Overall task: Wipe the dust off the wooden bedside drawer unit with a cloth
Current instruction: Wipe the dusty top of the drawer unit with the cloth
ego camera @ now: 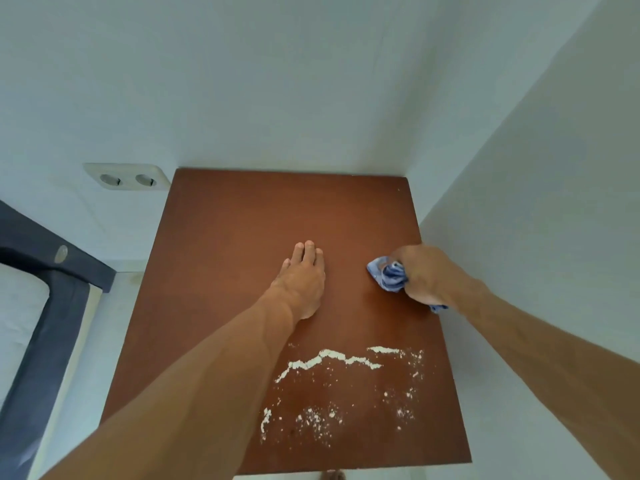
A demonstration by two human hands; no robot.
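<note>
My left hand [304,275] lies flat, fingers straight, in the middle of the unit [242,220] top. At 3 o'clock the blue cloth [389,273] touches the wood, bunched up in the curled fingers of my right hand [422,275]. The far half looks clean. White dust [332,362] lies around 5 and 6 o'clock, so I think the job is about half done.

A single wide-angle camera, worn on the head, looks steeply down from above the near edge of the wooden surface [242,237] and faces the far wall [277,81]. It sits close, so the surface fills the middle of the view. The left forearm [207,375] and right forearm [536,341] reach in from the near corners. The bed frame [52,271] edges the left and a side wall [554,202] the right.
</note>
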